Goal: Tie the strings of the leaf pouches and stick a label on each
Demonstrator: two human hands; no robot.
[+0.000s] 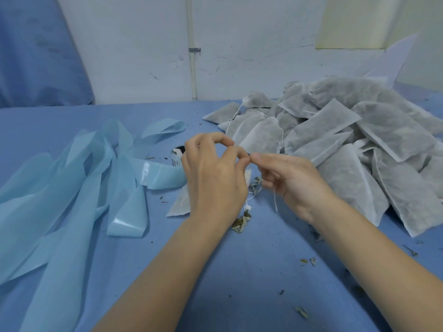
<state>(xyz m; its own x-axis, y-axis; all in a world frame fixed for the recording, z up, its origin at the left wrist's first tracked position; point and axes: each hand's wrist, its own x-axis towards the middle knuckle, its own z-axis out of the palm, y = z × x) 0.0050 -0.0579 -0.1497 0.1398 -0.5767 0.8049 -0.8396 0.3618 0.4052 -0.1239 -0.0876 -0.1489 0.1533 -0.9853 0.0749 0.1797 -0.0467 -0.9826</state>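
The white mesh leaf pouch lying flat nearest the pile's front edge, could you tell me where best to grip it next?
Probably the white mesh leaf pouch is best pinched at its near short end, approaching from the front with the right hand. That end lies free on the blue table cover, while other pouches overlap its far end.

Small packing workshop, makeshift. Blue-covered work table [239, 271] against scuffed white wall [143, 56] with exposed pipe [191, 56]. Bulk heap of filled leaf pouches [359, 130]; long curls of label backing strip [72, 176]; loose leaf scraps [242, 222].
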